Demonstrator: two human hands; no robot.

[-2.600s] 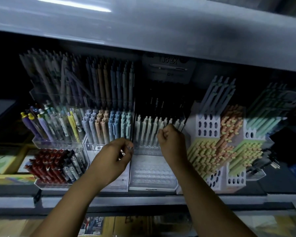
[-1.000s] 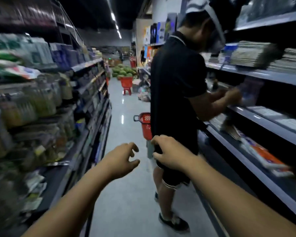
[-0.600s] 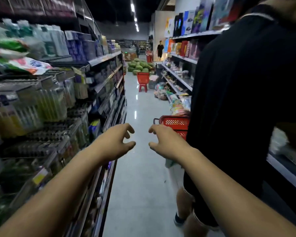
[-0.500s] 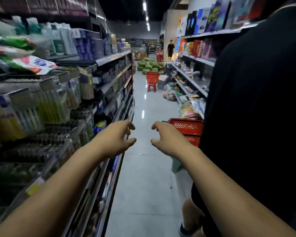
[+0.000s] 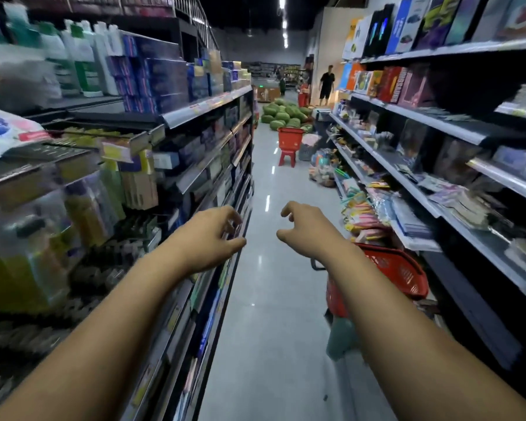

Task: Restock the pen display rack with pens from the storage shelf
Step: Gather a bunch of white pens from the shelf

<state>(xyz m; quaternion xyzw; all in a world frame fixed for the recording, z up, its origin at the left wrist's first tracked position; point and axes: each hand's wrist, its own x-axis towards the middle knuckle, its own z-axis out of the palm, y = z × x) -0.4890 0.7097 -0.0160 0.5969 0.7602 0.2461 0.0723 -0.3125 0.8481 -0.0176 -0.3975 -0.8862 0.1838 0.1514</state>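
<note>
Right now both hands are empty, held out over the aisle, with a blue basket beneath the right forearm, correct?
Almost. The head view shows the basket is red, not blue. The left hand and right hand are empty, held out over the aisle.

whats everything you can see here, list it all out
floor: one, glossy pale grey, down the middle
left shelving: one run, grey-edged, left of the aisle
right shelving: one run, grey-edged, right of the aisle
blue boxes: many, blue, top left shelf
bottles: several, white and green, top left shelf
watermelons: a pile, green, far end
far basket: one, red, atop red stool mid-aisle
near basket: one, red, by right shelving
person: one, in black, far end
left grip: one, bare, empty, before left shelving
right grip: one, bare, empty, over the floor
</note>
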